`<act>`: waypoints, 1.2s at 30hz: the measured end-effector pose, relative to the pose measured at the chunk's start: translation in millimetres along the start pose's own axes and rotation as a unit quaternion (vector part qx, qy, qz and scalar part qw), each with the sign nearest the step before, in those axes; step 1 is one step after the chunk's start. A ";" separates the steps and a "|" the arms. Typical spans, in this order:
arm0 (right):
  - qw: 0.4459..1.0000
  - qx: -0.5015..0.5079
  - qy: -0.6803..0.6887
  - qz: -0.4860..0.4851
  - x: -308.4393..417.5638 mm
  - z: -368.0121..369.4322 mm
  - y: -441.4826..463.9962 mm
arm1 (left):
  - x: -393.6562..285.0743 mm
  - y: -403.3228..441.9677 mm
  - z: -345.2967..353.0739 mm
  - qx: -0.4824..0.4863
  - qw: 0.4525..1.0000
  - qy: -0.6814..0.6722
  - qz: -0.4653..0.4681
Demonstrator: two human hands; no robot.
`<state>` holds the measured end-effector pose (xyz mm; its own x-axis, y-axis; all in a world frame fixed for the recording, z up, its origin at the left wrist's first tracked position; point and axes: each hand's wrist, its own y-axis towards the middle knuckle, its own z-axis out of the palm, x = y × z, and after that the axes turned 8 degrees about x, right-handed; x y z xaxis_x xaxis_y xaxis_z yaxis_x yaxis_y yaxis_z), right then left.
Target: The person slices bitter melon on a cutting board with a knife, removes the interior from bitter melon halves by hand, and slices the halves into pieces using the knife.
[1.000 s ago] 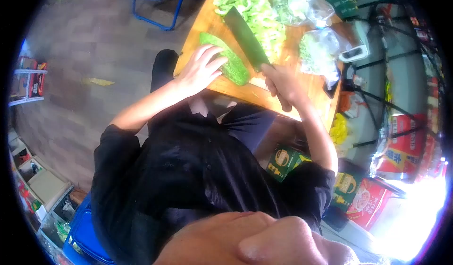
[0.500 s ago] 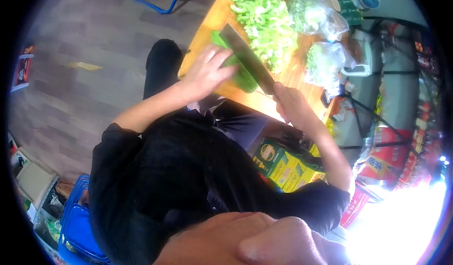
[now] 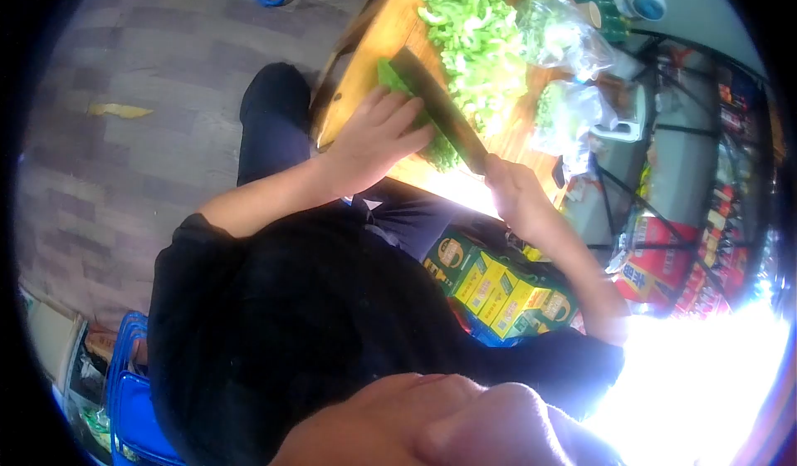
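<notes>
My right hand [image 3: 516,190] is closed round the handle of a broad-bladed kitchen knife [image 3: 444,113]. The blade slants up and left across the wooden table [image 3: 357,76], next to a long green vegetable [image 3: 388,76]. Curled fingers of my left hand [image 3: 378,138] grip this vegetable from above and hide its middle, so its exact kind is unclear. Beyond the blade lies a large heap of pale green, curved slices [image 3: 481,38]. Whether the blade is cutting into the vegetable cannot be made out.
Clear plastic bags [image 3: 560,38] with greens stand along the table's right side, another bag [image 3: 573,117] nearer me. Yellow and green boxes [image 3: 498,296] sit below the table edge. Black metal racks [image 3: 681,92] hold goods at right; a blue folding chair [image 3: 141,408] stands at lower left.
The view has shifted slightly. My left hand's fingers have spread a little more over the vegetable, with the knife staying close beside them. Both hands keep their hold.
</notes>
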<state>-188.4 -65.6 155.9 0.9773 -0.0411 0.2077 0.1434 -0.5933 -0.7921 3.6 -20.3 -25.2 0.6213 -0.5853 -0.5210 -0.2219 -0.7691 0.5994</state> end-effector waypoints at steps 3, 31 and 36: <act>1.000 -0.014 0.005 0.009 6.3 1.0 -1.6 | -1.0 0.4 1.7 0.010 1.000 -0.004 -0.005; 0.998 0.022 -0.001 -0.054 -37.7 4.3 -3.7 | -7.8 0.6 5.6 0.034 0.999 0.037 -0.011; 0.919 -0.064 -0.233 -0.311 -65.5 31.0 53.1 | -7.6 -1.1 3.3 0.041 0.997 0.066 0.010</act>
<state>-239.9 -69.5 82.4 0.6780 0.6688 0.3049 0.7059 -0.4769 -0.5237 -3.3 -15.8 -23.9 0.7087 -0.5655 -0.4219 -0.2926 -0.7797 0.5536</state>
